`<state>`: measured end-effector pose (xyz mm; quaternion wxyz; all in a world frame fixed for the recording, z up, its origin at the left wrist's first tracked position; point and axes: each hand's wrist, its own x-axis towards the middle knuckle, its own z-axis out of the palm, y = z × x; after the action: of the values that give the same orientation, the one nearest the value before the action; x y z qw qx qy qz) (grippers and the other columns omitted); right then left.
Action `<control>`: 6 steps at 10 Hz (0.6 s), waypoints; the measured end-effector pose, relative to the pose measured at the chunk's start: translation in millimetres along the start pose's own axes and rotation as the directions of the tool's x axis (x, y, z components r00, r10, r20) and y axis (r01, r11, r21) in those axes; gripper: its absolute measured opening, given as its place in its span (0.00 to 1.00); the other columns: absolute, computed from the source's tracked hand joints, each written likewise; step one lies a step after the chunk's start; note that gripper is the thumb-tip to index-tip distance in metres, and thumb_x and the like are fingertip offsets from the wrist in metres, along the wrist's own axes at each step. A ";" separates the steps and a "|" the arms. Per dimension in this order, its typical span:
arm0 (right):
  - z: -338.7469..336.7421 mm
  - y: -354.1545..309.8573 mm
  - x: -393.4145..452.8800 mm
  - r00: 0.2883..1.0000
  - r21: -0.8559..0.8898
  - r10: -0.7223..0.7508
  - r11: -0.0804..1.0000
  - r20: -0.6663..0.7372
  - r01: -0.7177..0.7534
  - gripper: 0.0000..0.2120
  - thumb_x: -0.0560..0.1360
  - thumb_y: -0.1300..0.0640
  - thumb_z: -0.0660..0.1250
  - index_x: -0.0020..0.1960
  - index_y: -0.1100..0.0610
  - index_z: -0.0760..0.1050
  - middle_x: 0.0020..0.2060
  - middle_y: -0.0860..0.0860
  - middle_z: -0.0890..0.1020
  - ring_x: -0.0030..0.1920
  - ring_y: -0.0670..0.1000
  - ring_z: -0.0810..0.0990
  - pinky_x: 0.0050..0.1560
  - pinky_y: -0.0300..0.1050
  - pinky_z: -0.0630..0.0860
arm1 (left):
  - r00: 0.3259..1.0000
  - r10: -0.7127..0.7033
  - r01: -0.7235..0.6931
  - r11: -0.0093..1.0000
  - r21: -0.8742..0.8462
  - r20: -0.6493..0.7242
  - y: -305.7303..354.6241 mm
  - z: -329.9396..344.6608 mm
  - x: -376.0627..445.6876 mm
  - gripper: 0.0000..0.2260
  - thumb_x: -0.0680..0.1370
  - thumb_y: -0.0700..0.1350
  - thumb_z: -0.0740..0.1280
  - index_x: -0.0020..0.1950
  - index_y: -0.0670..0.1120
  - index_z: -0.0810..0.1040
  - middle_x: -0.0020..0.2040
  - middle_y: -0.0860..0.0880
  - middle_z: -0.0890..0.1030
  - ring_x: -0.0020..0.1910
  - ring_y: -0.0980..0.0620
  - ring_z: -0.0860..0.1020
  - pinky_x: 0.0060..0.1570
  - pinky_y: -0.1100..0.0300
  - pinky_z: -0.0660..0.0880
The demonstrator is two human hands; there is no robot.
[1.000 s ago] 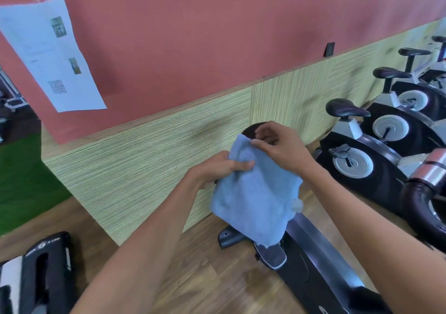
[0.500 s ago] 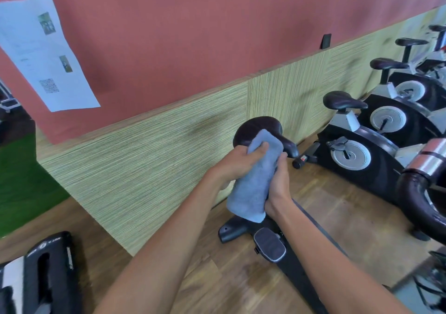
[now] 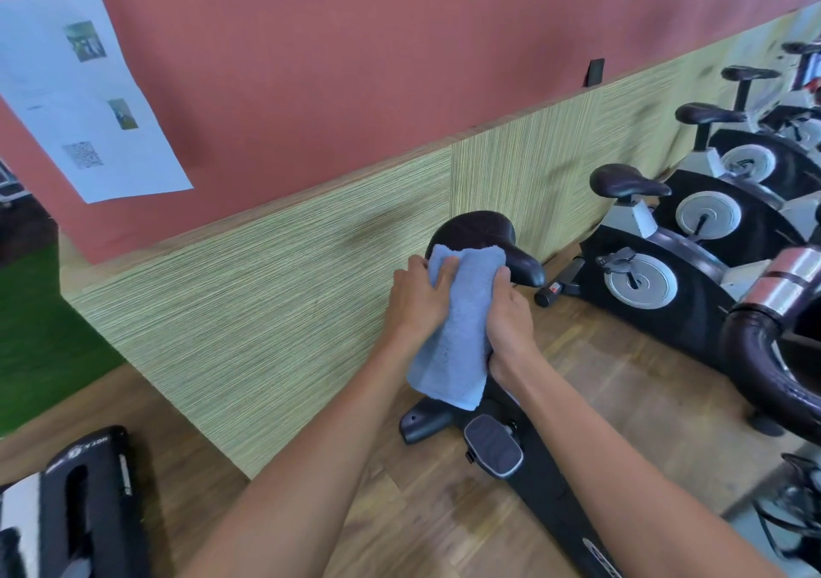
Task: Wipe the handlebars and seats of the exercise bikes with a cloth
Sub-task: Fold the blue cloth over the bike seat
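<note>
1. Pedal (image 3: 494, 445) of the nearest bike sits low on the wooden floor (image 3: 622, 382), below my arms.
2. My left hand (image 3: 415, 300) and right hand (image 3: 508, 317) clasp the folded blue cloth (image 3: 462, 324) from either side, fingers curled over it.
3. The cloth's top edge lies on the near edge of the dark seat (image 3: 484, 240).
4. Beyond, more bike seats (image 3: 626, 184) line the striped wall panel (image 3: 266, 302).
5. A printed paper (image 3: 84, 89) hangs on the red wall.

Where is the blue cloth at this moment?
In the head view, the blue cloth hangs mid-frame, held between the left hand and right hand, its top edge over the nearest bike's dark seat.
</note>
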<state>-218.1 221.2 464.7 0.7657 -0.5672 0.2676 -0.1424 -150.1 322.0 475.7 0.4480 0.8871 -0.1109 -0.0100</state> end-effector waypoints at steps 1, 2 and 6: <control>-6.3 -13.4 -2.3 0.990 -0.038 -0.084 0.996 -0.110 0.080 0.25 0.84 0.40 0.57 0.54 0.61 0.79 0.43 0.53 0.84 0.47 0.53 0.84 0.53 0.53 0.80 | 0.993 -0.049 0.035 0.990 -0.133 -0.108 1.7 -0.5 -14.4 0.27 0.81 0.68 0.57 0.69 0.48 0.70 0.64 0.52 0.70 0.56 0.51 0.76 0.55 0.53 0.74; 8.8 -10.1 -1.8 0.991 0.074 0.121 0.989 0.051 -0.125 0.20 0.85 0.47 0.58 0.60 0.62 0.80 0.51 0.49 0.84 0.55 0.50 0.83 0.61 0.51 0.79 | 0.985 0.018 0.064 0.884 -0.463 0.170 11.8 12.3 -25.3 0.33 0.76 0.72 0.63 0.72 0.50 0.73 0.64 0.54 0.78 0.56 0.59 0.80 0.56 0.61 0.75; -34.5 -1.8 -5.6 0.987 -0.202 0.056 0.979 0.153 -0.024 0.37 0.70 0.27 0.68 0.66 0.54 0.76 0.60 0.53 0.83 0.57 0.55 0.83 0.53 0.51 0.78 | 0.953 -0.173 0.296 0.344 -0.891 0.249 0.1 12.0 -9.0 0.44 0.60 0.66 0.80 0.65 0.38 0.78 0.58 0.40 0.84 0.58 0.40 0.84 0.62 0.42 0.78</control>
<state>-242.3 196.2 460.4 0.7264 -0.6453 0.2304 -0.0539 -160.3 314.2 467.9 0.8508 0.4923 0.0171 -0.1830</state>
